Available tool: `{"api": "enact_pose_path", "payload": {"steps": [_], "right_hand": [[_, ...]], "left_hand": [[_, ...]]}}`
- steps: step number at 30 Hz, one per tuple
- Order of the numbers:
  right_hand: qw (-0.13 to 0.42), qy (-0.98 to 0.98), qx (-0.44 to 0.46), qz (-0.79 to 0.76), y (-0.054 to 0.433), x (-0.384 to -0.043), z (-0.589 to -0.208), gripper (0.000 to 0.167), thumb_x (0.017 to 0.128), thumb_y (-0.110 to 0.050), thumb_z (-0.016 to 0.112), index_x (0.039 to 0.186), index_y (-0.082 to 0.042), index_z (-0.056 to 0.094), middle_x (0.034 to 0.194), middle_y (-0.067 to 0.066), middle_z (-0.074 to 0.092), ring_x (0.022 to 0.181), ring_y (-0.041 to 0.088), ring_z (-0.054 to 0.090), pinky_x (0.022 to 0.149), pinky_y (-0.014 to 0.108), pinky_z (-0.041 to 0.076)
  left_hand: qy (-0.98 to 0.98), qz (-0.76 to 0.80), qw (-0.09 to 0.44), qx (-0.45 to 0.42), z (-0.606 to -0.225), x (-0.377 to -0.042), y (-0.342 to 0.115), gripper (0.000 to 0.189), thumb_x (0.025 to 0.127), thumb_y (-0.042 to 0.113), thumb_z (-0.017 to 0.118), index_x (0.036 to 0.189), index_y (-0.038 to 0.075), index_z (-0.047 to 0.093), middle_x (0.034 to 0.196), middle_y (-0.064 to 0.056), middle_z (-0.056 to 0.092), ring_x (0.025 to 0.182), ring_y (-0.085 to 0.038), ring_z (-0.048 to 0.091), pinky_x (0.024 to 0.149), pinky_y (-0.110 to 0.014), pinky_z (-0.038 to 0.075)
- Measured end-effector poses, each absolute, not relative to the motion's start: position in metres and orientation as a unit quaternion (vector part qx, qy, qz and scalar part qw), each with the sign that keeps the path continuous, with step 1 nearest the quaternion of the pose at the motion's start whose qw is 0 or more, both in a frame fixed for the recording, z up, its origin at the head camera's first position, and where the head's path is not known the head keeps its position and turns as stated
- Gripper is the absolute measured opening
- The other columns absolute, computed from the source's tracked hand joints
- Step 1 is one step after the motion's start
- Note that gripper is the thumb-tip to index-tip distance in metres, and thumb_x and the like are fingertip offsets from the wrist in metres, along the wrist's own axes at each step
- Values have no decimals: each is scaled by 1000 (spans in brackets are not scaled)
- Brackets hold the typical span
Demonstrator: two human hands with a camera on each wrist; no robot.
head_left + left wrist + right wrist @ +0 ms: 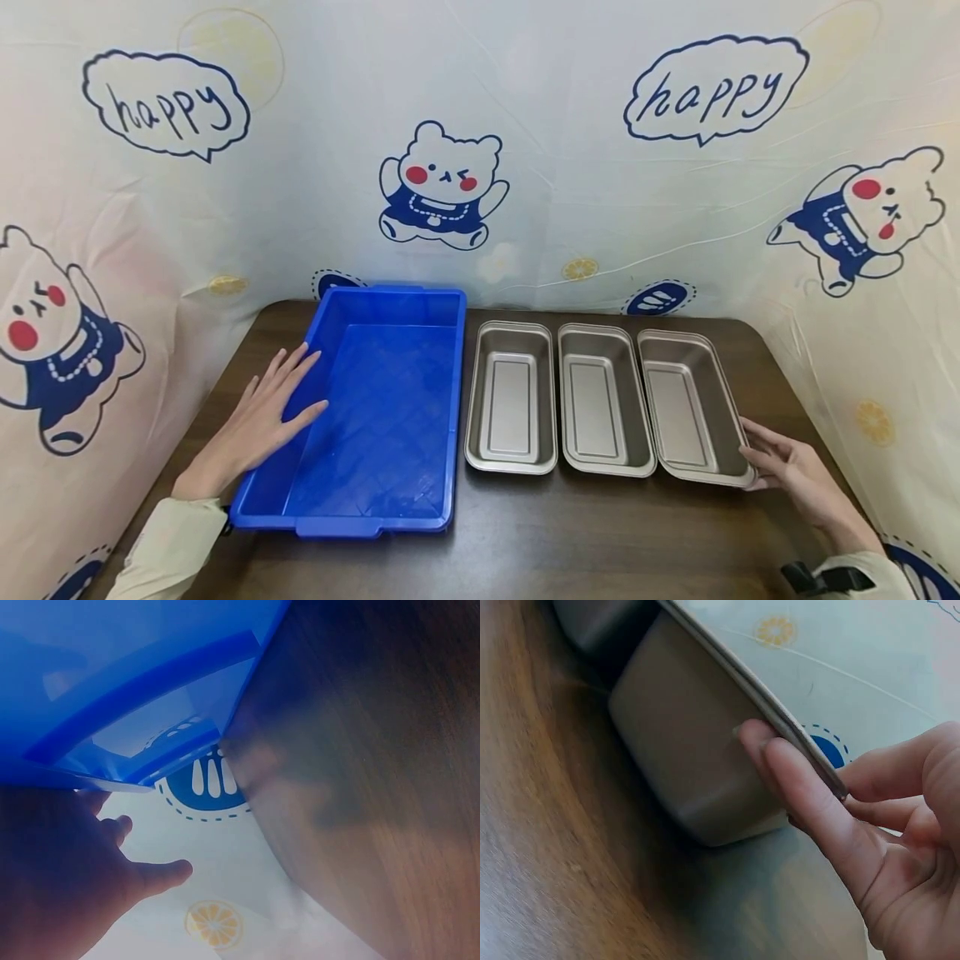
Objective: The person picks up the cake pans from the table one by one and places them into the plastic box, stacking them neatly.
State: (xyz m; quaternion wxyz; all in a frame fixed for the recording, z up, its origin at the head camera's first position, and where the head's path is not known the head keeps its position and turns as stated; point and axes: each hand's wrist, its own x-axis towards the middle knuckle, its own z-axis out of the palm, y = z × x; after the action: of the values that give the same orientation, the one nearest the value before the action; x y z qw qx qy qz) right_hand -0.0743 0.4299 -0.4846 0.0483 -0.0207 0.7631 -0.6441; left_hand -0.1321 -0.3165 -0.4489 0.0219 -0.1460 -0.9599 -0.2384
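A blue plastic tray [375,392] lies left of centre on the table in the head view. My left hand [262,412] is over its left side with the fingers spread and straight; the left wrist view shows that hand [97,870] close beside the blue wall [150,690]. To the right of the tray stand three metal loaf pans in a row: a left pan [512,400], a middle pan [597,404] and a right pan [684,408]. My right hand [795,475] pinches the near right corner of the right pan's rim, fingers and thumb on either side [877,817].
The dark brown wooden table [555,533] has rounded back corners. A pale cloth [570,208] printed with bears and "happy" bubbles hangs behind and on both sides, close to the table's edges. The pans stand close together, their rims nearly meeting.
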Motion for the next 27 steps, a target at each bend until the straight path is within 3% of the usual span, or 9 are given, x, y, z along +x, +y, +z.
{"api": "enact_pose_path", "payload": {"steps": [3, 10, 16, 20, 22, 24, 27], "right_hand": [[42, 735, -35, -676, 427, -70, -485, 57, 104, 11, 56, 126, -41, 69, 128, -28, 64, 105, -4, 68, 60, 32, 61], [23, 679, -36, -733, 418, -65, -468, 60, 102, 16, 53, 128, -34, 72, 130, -20, 68, 95, 7, 74, 61, 29, 61], [18, 694, -38, -719, 400, -66, -442, 58, 103, 15, 54, 131, -34, 68, 130, -20, 67, 96, 9, 76, 63, 31, 62], [8, 706, -31, -708, 385, -66, -428, 58, 101, 16, 56, 152, -13, 53, 129, -23, 67, 96, 9, 76, 62, 33, 62], [9, 704, -32, -709, 379, -66, -423, 60, 101, 17, 57, 155, -7, 48, 129, -23, 66, 97, 9, 75, 62, 33, 63], [12, 704, -38, -709, 373, -67, -417, 58, 101, 16, 57, 151, -13, 54, 129, -23, 66, 98, 8, 75, 62, 33, 63], [24, 702, -49, -710, 360, -68, -408, 57, 102, 16, 56, 151, -12, 53, 131, -23, 65, 99, 10, 75, 63, 35, 63]], "left_hand": [[-959, -241, 22, -148, -450, -132, -316, 84, 104, 43, 61, 171, 16, 18, 177, -17, 10, 161, -47, -3, 119, -77, -4], [-958, -243, 27, -152, -450, -132, -316, 83, 104, 43, 60, 171, 16, 19, 177, -16, 9, 161, -47, -3, 119, -77, -4], [-958, -244, 26, -148, -449, -130, -318, 83, 104, 44, 60, 171, 16, 19, 177, -17, 10, 160, -48, -3, 119, -78, -3], [-958, -244, 22, -147, -448, -131, -317, 83, 105, 43, 60, 171, 16, 18, 177, -17, 9, 161, -47, -4, 119, -77, -3], [-959, -243, 21, -146, -447, -131, -317, 83, 105, 43, 60, 171, 16, 18, 177, -17, 9, 161, -47, -4, 119, -77, -3], [-959, -243, 20, -146, -447, -131, -317, 83, 105, 43, 60, 171, 16, 18, 177, -17, 9, 161, -47, -4, 119, -77, -3], [-959, -243, 20, -144, -447, -131, -317, 83, 104, 44, 60, 171, 16, 18, 177, -17, 9, 161, -47, -3, 119, -77, -3]]}}
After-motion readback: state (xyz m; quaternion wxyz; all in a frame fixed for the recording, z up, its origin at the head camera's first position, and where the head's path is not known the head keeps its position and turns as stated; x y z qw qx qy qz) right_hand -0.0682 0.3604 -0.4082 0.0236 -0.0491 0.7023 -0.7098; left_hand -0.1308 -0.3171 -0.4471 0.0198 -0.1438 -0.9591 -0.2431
